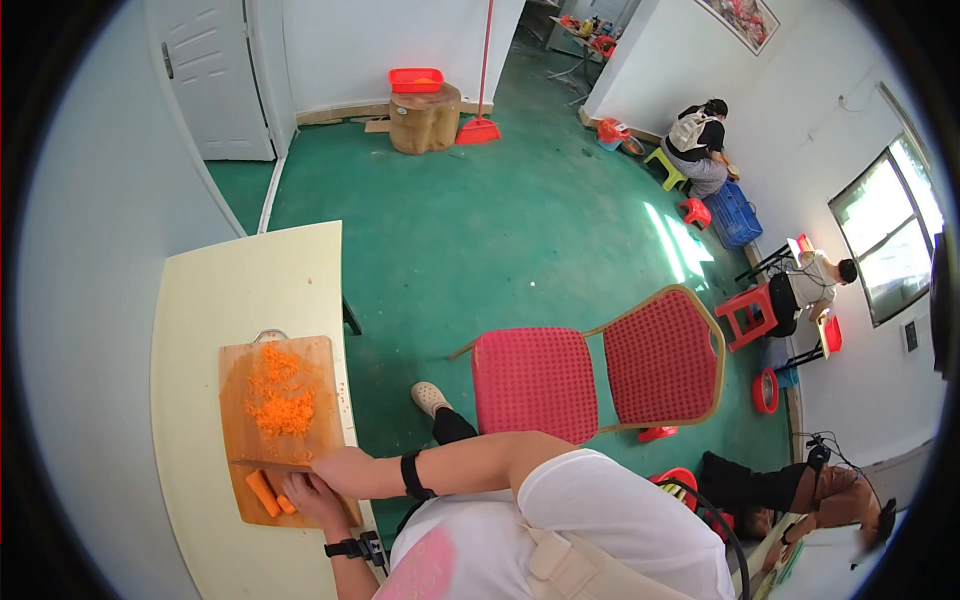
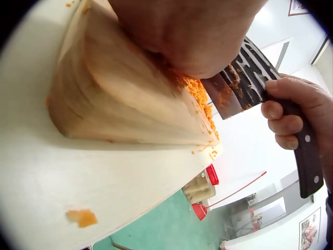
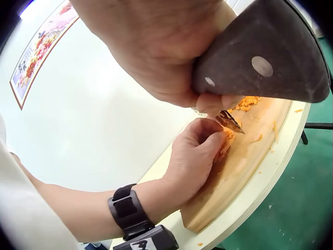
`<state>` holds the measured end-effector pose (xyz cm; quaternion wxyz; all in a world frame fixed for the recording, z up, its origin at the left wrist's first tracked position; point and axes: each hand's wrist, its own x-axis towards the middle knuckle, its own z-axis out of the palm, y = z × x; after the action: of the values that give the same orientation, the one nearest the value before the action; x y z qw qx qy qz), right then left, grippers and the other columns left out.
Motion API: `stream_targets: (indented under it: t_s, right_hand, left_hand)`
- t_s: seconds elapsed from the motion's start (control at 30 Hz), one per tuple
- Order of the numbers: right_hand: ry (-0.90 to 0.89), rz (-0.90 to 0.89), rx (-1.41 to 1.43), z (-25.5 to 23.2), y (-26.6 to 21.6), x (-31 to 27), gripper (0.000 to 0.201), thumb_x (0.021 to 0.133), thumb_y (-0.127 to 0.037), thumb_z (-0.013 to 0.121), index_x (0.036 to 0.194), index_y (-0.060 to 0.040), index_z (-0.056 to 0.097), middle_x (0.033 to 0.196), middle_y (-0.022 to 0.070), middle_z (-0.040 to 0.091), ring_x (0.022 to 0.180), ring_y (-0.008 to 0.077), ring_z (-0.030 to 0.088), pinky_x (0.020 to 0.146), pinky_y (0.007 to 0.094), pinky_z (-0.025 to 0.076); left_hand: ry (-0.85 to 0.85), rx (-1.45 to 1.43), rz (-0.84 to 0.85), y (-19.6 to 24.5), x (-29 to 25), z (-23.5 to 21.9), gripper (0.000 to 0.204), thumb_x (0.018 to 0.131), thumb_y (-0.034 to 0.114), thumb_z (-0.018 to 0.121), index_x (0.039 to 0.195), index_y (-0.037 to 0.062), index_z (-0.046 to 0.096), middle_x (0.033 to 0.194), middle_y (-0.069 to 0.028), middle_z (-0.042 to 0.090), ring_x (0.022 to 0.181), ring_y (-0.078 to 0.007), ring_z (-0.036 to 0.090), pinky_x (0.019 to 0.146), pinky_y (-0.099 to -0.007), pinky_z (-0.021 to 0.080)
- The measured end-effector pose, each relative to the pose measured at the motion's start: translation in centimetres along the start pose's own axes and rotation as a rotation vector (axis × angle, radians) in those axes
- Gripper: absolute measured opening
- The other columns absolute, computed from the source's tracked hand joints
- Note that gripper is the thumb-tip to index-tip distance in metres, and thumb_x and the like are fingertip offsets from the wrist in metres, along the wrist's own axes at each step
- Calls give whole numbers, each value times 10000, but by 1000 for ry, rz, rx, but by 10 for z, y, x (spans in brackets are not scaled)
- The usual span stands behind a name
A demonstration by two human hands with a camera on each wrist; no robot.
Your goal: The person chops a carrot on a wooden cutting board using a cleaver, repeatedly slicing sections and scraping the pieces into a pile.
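Note:
My right hand (image 1: 345, 471) grips the black handle (image 3: 260, 57) of a cleaver (image 2: 229, 96); its blade has orange bits stuck to it. In the head view the blade lies across the wooden cutting board (image 1: 235, 400). Right beside the blade, my left hand (image 3: 192, 159) holds a carrot piece (image 1: 287, 504) with curled fingers, hiding part of it. A longer carrot piece (image 1: 262, 493) lies on the board next to that hand. Chopped carrot (image 1: 283, 408) is heaped and scattered over the board's far part, beyond the blade.
The board rests on a cream table (image 1: 190, 330), close to its edge. A carrot scrap (image 2: 82, 217) lies on the tabletop. A red chair (image 1: 535, 385) stands behind me on the green floor. Other people (image 1: 697, 140) sit along the far wall among stools and basins.

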<state>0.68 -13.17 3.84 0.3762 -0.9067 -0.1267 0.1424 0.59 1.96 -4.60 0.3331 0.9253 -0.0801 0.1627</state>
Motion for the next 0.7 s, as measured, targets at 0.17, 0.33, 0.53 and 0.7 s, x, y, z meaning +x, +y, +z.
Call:
stream_targets:
  t_s: [0.17, 0.33, 0.53, 0.7]
  right_hand:
    - [13, 25, -5, 11, 2, 4, 167, 835, -136, 555, 848, 8, 637, 758, 209, 658, 731, 374, 669, 629, 448, 529]
    - [1, 10, 27, 3, -1, 14, 169, 842, -136, 548, 861, 11, 629, 764, 213, 660, 736, 374, 671, 627, 448, 528]
    - [12, 55, 39, 2, -1, -1, 176, 847, -136, 545, 859, 17, 631, 735, 213, 656, 732, 374, 672, 633, 453, 530]
    - [-19, 52, 35, 12, 2, 13, 185, 845, -140, 549, 890, 19, 633, 772, 222, 661, 745, 378, 671, 637, 459, 529]
  left_hand:
    - [-23, 7, 29, -4, 0, -1, 144, 899, 91, 558, 971, -33, 573, 956, -176, 571, 934, -368, 515, 818, -440, 415]
    - [-95, 1, -9, -1, 2, -5, 158, 896, 87, 556, 991, -38, 576, 984, -185, 578, 954, -374, 517, 830, -446, 414]
    - [-45, -40, -33, -1, 1, -1, 154, 899, 85, 550, 990, -36, 578, 953, -180, 570, 930, -368, 511, 816, -440, 410]
    - [-77, -21, -11, -2, 1, -4, 163, 901, 70, 537, 1023, -25, 588, 953, -175, 574, 930, -358, 512, 812, -420, 414]
